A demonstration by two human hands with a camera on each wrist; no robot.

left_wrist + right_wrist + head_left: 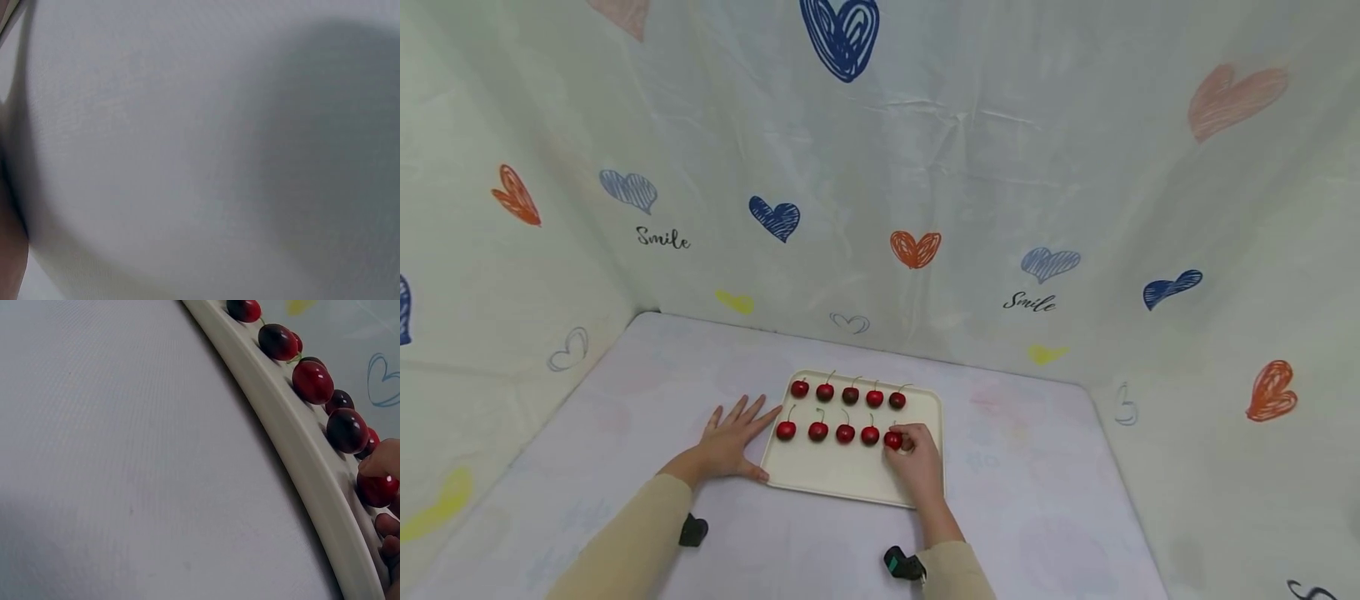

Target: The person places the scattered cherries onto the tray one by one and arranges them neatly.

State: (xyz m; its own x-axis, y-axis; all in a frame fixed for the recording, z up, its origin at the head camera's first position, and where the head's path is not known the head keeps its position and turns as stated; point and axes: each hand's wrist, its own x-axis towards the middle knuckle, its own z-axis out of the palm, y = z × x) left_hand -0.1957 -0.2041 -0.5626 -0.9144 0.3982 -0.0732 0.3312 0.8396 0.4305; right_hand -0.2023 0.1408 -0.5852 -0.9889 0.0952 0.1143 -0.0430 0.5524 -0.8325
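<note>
A cream tray [831, 477] holds two rows of dark red cherries with stems. My right hand [919, 462] pinches the cherry [892, 440] at the right end of the nearer row. In the right wrist view, fingertips [382, 461] hold that same cherry [377, 489] close over the tray [275, 425]. My left hand [730, 446] lies flat with fingers spread, its fingertips and thumb right at the tray's left edge. The left wrist view is mostly the pale tabletop and a shadow, with a bit of skin at its left edge.
The tray lies on a pale, faintly patterned tablecloth [1030, 492]. Behind and at both sides hangs a white curtain [970, 208] printed with hearts and the word Smile. A small black device [904, 564] sits at the right wrist, another [693, 530] at the left.
</note>
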